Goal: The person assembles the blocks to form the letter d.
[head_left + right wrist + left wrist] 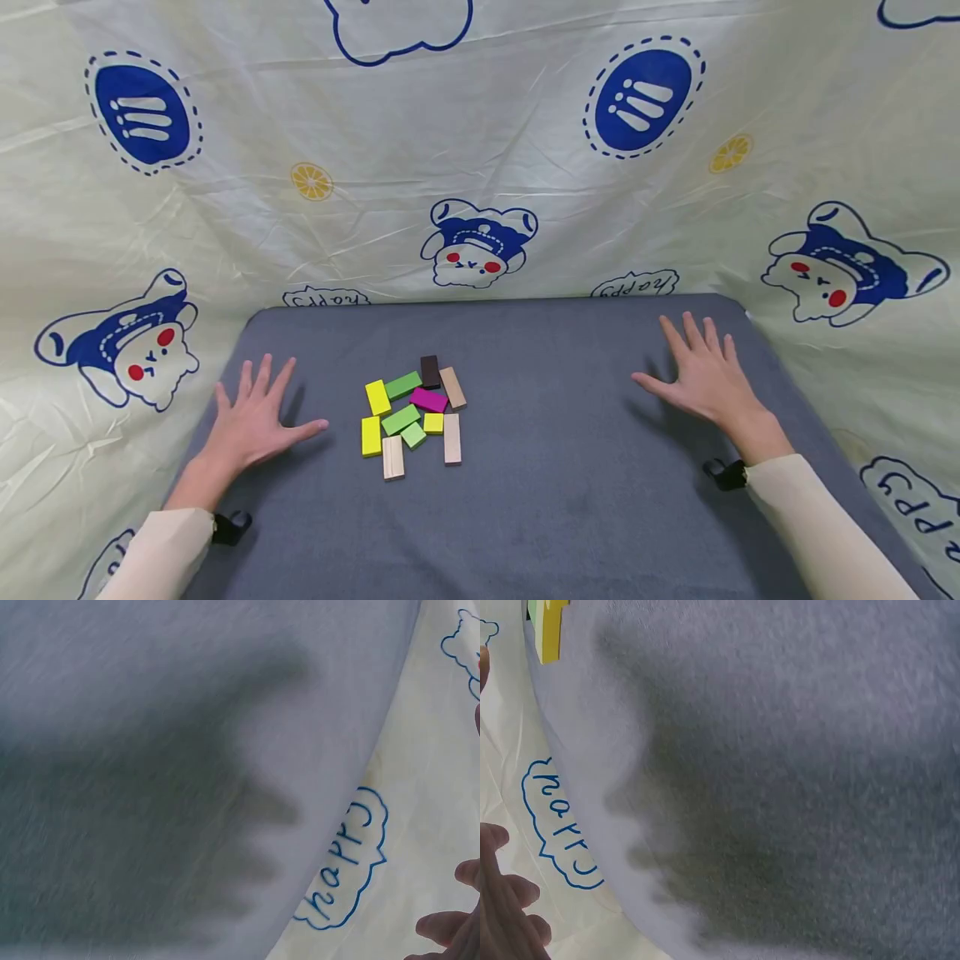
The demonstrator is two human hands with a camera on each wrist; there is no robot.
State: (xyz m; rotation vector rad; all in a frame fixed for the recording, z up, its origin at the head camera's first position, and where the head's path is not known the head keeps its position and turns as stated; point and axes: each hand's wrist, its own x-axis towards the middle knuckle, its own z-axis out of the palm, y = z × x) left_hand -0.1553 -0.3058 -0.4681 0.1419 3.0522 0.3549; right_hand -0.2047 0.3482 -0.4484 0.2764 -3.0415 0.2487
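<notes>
A loose cluster of small rectangular wooden blocks lies flat left of the table's middle. Among them are a magenta block [429, 400], a dark brown block [430, 372], yellow blocks [371, 437], green blocks [401, 420] and plain wood blocks [452, 439]. My left hand [253, 423] hovers left of the cluster, fingers spread, holding nothing. Far to the right of the blocks, my right hand [703, 375] is likewise raised with spread fingers and nothing in it. In the left wrist view a yellow block [551, 630] shows at the top left corner.
The blocks lie on a grey cloth-covered table [555, 500] with rounded far corners. Behind and beside it hangs a pale sheet [510, 108] printed with blue cartoon figures. Each wrist wears a black strap [232, 527]. Both hands cast shadows on the table.
</notes>
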